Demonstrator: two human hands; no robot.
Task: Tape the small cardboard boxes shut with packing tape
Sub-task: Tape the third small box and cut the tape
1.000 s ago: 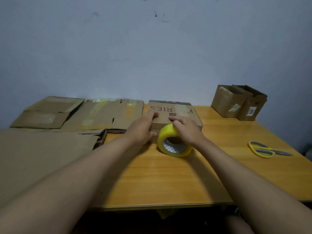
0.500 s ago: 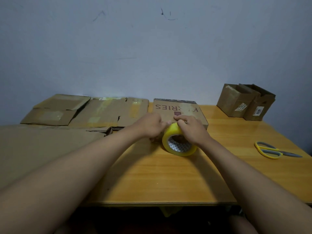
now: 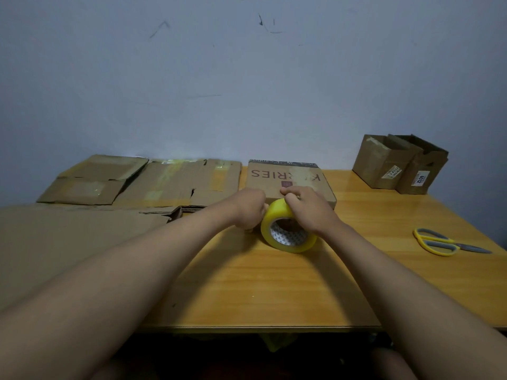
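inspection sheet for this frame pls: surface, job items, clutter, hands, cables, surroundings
Surface: wooden table, glossy; left part covered by a large cardboard sheet.
Job's things: yellow tape roll standing on edge; flat printed box right behind it; two small open boxes at the far right corner.
Clutter: flattened cartons at far left; yellow-handled scissors lying at right.
Hands: left hand curled at the roll's left side, what it pinches is hidden; right hand grips the roll from above.
Cables: nothing seen.
Surroundings: bare pale wall with scuff marks; dark under the table.
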